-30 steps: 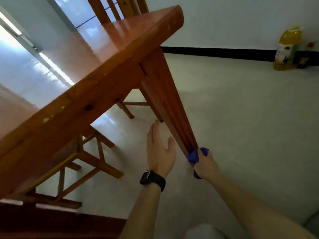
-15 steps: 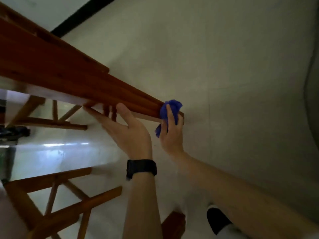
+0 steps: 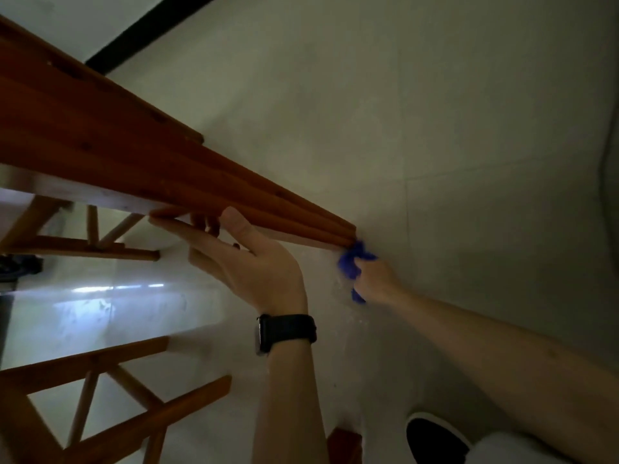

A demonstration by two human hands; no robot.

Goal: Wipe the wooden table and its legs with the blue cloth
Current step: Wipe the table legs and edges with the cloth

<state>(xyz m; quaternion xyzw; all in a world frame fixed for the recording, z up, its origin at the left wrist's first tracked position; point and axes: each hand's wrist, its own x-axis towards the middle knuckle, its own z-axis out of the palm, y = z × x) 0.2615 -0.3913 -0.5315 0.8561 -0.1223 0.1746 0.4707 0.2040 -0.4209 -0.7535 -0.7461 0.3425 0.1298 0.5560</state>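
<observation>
A reddish wooden table leg [image 3: 234, 195] runs from the upper left down to its foot near the middle right of the head view. My right hand [image 3: 375, 279] grips the crumpled blue cloth [image 3: 351, 262] and holds it against the foot of the leg, just above the pale floor. My left hand [image 3: 248, 259], with a black watch on its wrist, lies with straight fingers along the underside of the leg, further up from the cloth. The table top is out of view.
Wooden chair legs and rungs [image 3: 110, 390] stand at the lower left, and another chair frame [image 3: 83, 242] sits behind the table leg. A black skirting strip [image 3: 147, 28] crosses the top left. My dark shoe [image 3: 432, 440] is at the bottom right on the tiled floor.
The right hand has slid the blue cloth down the leg to its foot near the floor. The left hand has stayed under the leg, fingers straight. My view has tipped further down.
</observation>
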